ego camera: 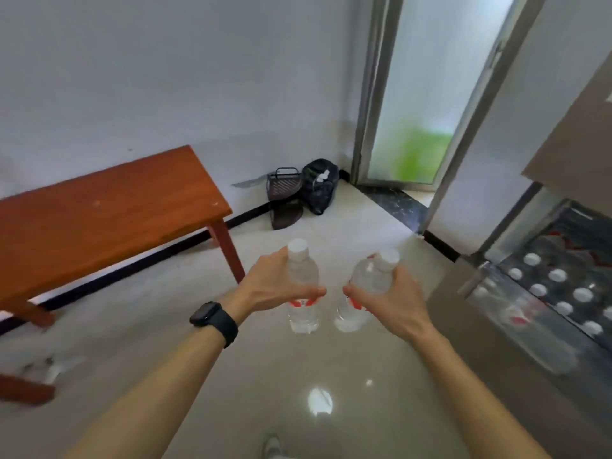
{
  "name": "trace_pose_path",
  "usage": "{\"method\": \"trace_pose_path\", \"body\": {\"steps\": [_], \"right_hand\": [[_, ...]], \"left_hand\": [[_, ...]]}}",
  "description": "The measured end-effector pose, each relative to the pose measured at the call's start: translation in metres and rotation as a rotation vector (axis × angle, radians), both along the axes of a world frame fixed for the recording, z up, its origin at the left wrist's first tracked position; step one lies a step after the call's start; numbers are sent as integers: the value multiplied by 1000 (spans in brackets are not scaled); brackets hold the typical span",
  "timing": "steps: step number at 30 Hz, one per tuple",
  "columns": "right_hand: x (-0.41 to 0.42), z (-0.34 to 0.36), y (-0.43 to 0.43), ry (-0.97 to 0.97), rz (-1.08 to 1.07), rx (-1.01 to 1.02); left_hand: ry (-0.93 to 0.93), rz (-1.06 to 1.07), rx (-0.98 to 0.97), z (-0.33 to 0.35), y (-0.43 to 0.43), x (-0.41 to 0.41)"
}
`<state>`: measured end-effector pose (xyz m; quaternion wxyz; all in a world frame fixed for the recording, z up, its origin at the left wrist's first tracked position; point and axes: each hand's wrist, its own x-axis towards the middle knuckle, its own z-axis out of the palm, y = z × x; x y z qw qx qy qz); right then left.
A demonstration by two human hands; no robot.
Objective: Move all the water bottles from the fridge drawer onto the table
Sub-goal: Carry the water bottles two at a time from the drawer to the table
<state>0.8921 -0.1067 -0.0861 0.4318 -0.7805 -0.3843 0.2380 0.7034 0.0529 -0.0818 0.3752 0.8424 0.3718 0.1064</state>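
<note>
My left hand (275, 286) grips a clear water bottle (302, 273) with a white cap and red label, held upright above the floor. In my right hand (385, 298) is a second clear water bottle (371, 276), tilted a little to the right. Both bottles hang side by side in the middle of the view. A brown wooden table (106, 207) stands to the left against the wall, its top bare. At the right edge the fridge drawer (516, 319) is pulled out, with several white-capped bottles (558, 275) standing in it.
A dark basket (284, 187) and a black bag (319, 187) lie in the far corner beside a frosted glass door (417, 111). The glossy tiled floor (298, 376) spreads between table and fridge. A shoe (273, 447) shows at the bottom edge.
</note>
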Motion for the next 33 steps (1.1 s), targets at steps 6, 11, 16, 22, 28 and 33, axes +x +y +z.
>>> {"method": "trace_pose_path", "body": {"steps": [6,11,16,22,28,33], "right_hand": [[-147,1,93,-46,320,3],[-287,-11,168,-60,487,-5],[-416,-30,233,-76,625,-14],[-526,-35,302,-111,744,-35],[-595,-40,376,-135,807,-60],[-647,-55,462,-95,835,-69]], "left_hand": [[-18,304,0,0,35,-175],[-65,501,-4,-2,67,-335],[-60,661,2,-8,102,-481],[-16,792,36,-23,145,-603],[15,847,43,-37,202,-678],[6,878,24,-50,279,-729]]}}
